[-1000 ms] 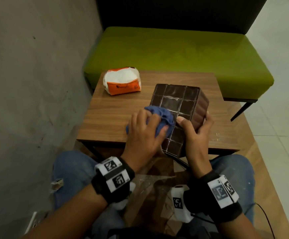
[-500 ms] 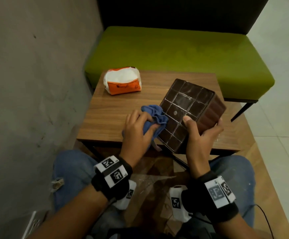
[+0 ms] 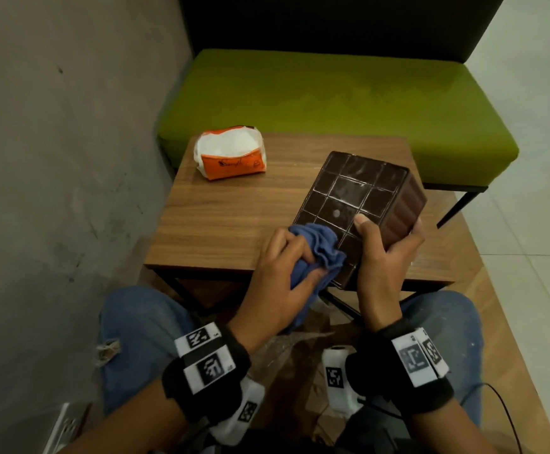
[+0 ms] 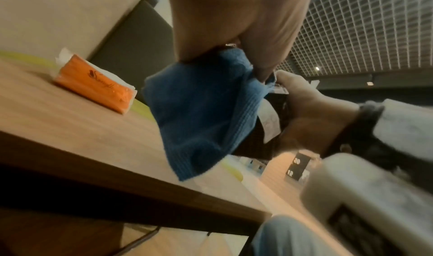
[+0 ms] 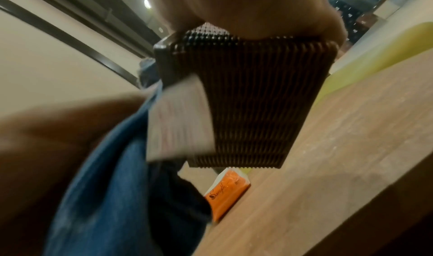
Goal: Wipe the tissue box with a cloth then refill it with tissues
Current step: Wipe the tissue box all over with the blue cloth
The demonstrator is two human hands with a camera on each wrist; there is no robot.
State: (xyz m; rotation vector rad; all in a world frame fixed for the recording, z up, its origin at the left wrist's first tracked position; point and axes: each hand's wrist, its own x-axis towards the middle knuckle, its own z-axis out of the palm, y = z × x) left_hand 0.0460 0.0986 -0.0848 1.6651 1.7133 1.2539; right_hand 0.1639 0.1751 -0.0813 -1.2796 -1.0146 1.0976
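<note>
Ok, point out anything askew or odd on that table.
The box is tilted, held off the table by the right hand while the left hand wipes with the cloth. Pale specks dot the table's right edge.

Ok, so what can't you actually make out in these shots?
- Tissue box opening: head view shows only the gridded face and one ribbed side; no slot is seen.
- Box corner under the blue cloth, covered by it and the left hand.
- White label: right wrist view too blurred to read.
- Tissue pack brand lettering: too small.
</note>
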